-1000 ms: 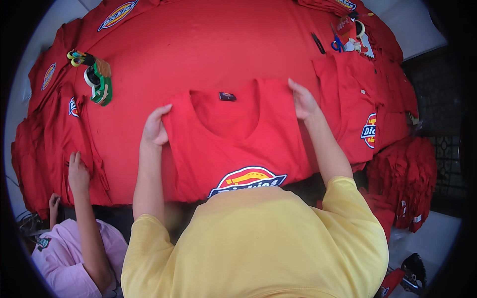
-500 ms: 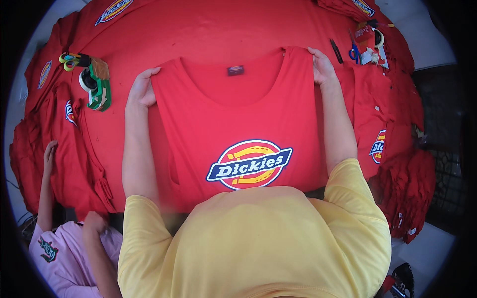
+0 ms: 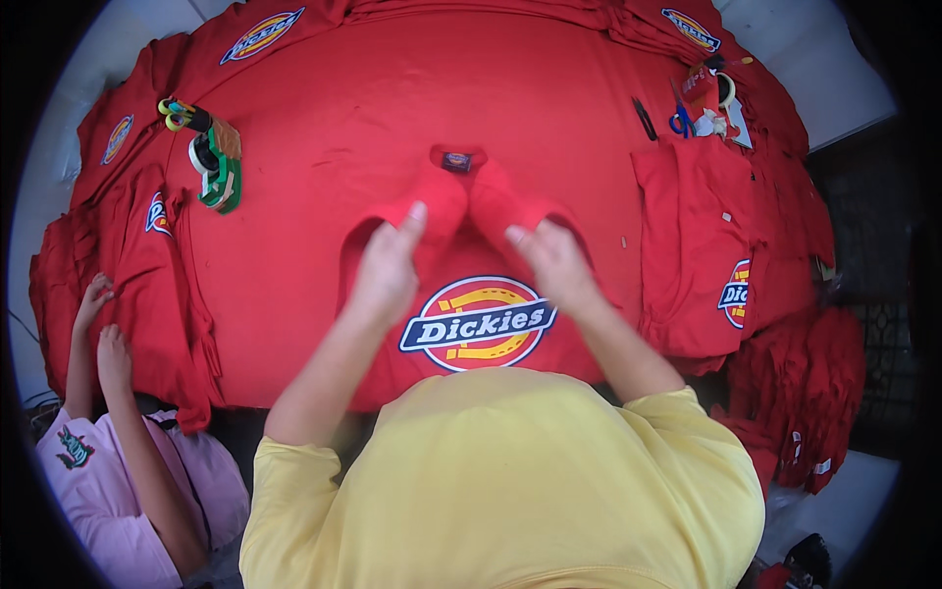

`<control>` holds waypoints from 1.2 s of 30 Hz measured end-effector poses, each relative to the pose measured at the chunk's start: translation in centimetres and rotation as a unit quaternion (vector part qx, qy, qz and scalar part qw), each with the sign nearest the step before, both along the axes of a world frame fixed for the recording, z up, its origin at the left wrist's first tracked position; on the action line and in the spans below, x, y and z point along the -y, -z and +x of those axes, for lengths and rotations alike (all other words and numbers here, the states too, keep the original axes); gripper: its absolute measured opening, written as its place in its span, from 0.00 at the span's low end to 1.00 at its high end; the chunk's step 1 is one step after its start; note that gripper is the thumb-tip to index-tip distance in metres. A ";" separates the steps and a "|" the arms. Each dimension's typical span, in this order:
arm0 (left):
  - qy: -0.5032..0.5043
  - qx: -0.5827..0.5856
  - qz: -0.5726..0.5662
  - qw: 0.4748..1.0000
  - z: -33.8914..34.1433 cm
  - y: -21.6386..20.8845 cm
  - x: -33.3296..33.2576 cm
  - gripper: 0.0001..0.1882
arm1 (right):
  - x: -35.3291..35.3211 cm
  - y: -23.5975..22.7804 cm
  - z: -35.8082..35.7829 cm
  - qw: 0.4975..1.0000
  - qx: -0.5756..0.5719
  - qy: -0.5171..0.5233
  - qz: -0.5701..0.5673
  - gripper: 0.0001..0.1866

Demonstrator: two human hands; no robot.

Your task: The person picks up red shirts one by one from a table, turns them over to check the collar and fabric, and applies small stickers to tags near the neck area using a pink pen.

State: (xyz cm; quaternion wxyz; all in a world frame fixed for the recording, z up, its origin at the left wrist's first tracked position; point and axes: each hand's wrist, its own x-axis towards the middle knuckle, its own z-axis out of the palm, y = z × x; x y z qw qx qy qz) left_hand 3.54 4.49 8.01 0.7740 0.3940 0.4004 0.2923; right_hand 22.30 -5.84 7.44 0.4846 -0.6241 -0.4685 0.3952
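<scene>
A red sleeveless top (image 3: 461, 263) lies before me on the red cloth of the table (image 3: 324, 128). A large round emblem in blue, yellow and white (image 3: 478, 324) is printed on its front, close to my body. My left hand (image 3: 389, 267) is closed on the fabric of its left shoulder strap, thumb pointing away from me. The other strap is gripped by my right hand (image 3: 555, 263), slightly blurred. Both straps are drawn in toward the middle and bunched. A small dark neck label (image 3: 456, 162) shows at the back neckline between them.
Left stands a green tape dispenser (image 3: 224, 182) with yellow-handled scissors (image 3: 175, 115). Blue-handled scissors (image 3: 682, 120), a tape roll (image 3: 726, 90) and a black pen-like tool (image 3: 644, 119) lie right. Red garments (image 3: 697, 245) pile around. A co-worker's hands (image 3: 115, 355) touch garments at left.
My hands have moved inward and nearer to me, bringing the two straps from wide apart to close together. The neckline has folded in. The co-worker's hands have come closer together.
</scene>
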 end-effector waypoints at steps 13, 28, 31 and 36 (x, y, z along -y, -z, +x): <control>0.218 0.084 0.450 0.862 -0.8 5.6 9.9 0.47 | 6.3 6.1 -5.7 0.953 0.082 -0.175 0.232 0.50; 0.212 0.095 0.457 0.859 -0.6 6.2 9.8 0.49 | 6.1 6.0 -5.8 0.952 0.068 -0.179 0.239 0.55; 0.145 0.056 0.450 0.879 -0.8 6.5 9.7 0.40 | 6.1 5.7 -5.9 0.958 -0.043 -0.171 0.226 0.46; 0.030 -0.019 0.200 0.979 0.8 4.8 4.5 0.18 | 4.4 3.1 -4.9 0.921 -0.355 -0.048 0.153 0.27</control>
